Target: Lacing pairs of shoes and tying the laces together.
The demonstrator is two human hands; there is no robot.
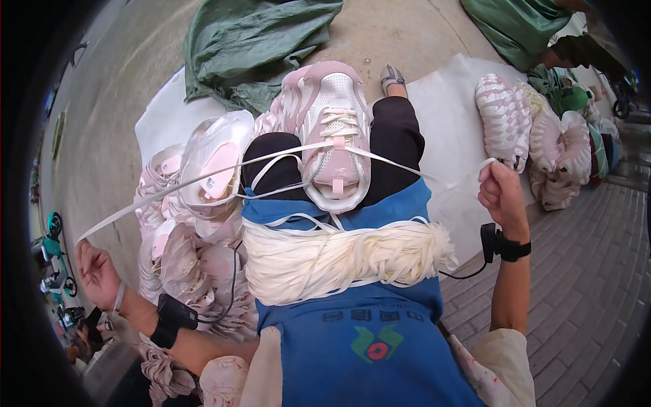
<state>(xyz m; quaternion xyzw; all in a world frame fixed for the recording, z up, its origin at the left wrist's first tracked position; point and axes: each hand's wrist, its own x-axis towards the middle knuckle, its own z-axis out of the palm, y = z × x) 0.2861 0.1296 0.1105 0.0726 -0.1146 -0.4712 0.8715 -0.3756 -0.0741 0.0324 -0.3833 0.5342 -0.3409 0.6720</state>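
Shoelace (203,178) — one long white flat lace — runs taut between both hands, passing through the eyelets of a pink and white sneaker (336,132) that sits on the person's lap, toe pointing away from them. The left hand (97,271) is flung far out to the side, fingers closed round the lace's end, which rises from the fist and stretches back toward the shoe. The right hand (500,193) is out on the other side, closed in a fist on the opposite end, with the lace slanting down from it to the sneaker's tongue. Both grips are clamped on the lace, and the sneaker lies midway between them.

Just below the sneaker, nearer the body than either grip, a thick bundle of white laces (342,258) lies across the blue apron (366,339). Each wrist carries a black band (169,319) with a thin cable.

Between the left hand and the lap is a heap of pink sneakers (196,224), soles and sides showing, lying on a white sheet (447,95). Beyond the right fist, well apart from it, stands a row of more pink and white shoes (536,136). Farther off, past the sneaker's toe, a green tarpaulin (251,41) lies crumpled on the concrete — brick paving (583,292) shows under the right arm.
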